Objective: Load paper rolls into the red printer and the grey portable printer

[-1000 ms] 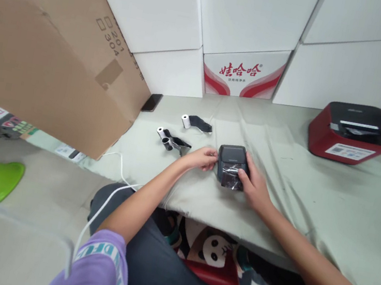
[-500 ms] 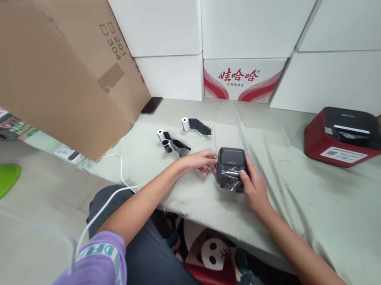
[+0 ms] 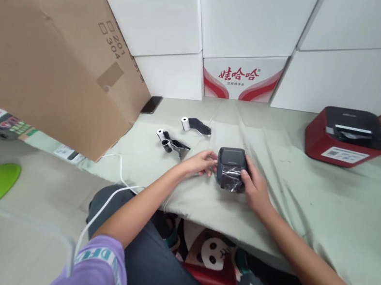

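A small black portable printer [image 3: 232, 159], with a shiny clear wrap over its front part, rests on the cloth-covered table. My right hand [image 3: 256, 186] grips it from the right, thumb on top and fingers along the side. At its left edge my left hand [image 3: 202, 163] reaches in with loosely bent, parted fingers, the fingertips touching or nearly touching the side. Left of the printer lie several small paper rolls; one white roll [image 3: 185, 123] trails a dark strip, and a second white roll [image 3: 160, 133] sits beside a dark roll [image 3: 167, 145] with a loose strip.
A red and black boxy machine [image 3: 348, 138] stands at the right. White cartons [image 3: 256, 21] line the back, and a brown cardboard sheet [image 3: 61, 56] leans at the left. Near it lies a dark phone-like slab [image 3: 152, 105]. A white cable [image 3: 120, 169] crosses the table's front edge.
My left hand's fingers have shifted slightly at the printer's left side. The right hand's grip and the printer stay practically the same.
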{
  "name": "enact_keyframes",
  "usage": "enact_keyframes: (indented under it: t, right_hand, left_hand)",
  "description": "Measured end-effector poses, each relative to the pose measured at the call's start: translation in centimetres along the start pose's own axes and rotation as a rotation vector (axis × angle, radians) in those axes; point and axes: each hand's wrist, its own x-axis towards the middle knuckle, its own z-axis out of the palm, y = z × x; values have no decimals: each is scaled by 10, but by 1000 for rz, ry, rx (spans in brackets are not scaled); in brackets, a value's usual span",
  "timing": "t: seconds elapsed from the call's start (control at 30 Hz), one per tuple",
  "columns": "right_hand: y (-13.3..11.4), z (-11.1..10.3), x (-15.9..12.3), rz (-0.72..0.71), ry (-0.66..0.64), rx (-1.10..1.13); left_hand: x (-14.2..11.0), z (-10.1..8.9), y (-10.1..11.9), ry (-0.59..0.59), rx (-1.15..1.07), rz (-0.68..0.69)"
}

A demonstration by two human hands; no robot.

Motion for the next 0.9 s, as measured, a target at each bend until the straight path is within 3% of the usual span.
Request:
enact_keyframes:
  t: [0.1, 0.17, 0.27, 0.53, 0.9]
  right_hand:
    - [0, 0, -1, 2, 6, -5]
    - [1, 1, -1, 5, 4, -7]
    - [1, 1, -2, 6, 1, -4]
    - [-4, 0, -5, 28, -34, -40]
    - [-6, 4, -7, 9, -26, -79]
  left_hand:
    - [-18, 23, -17, 263, 108, 250]
    - [-29, 37, -28, 324, 240, 407]
    - [-39, 50, -36, 346, 351, 507]
    - [-48, 57, -35, 358, 366, 451]
    - [-42, 42, -22, 377, 454, 386]
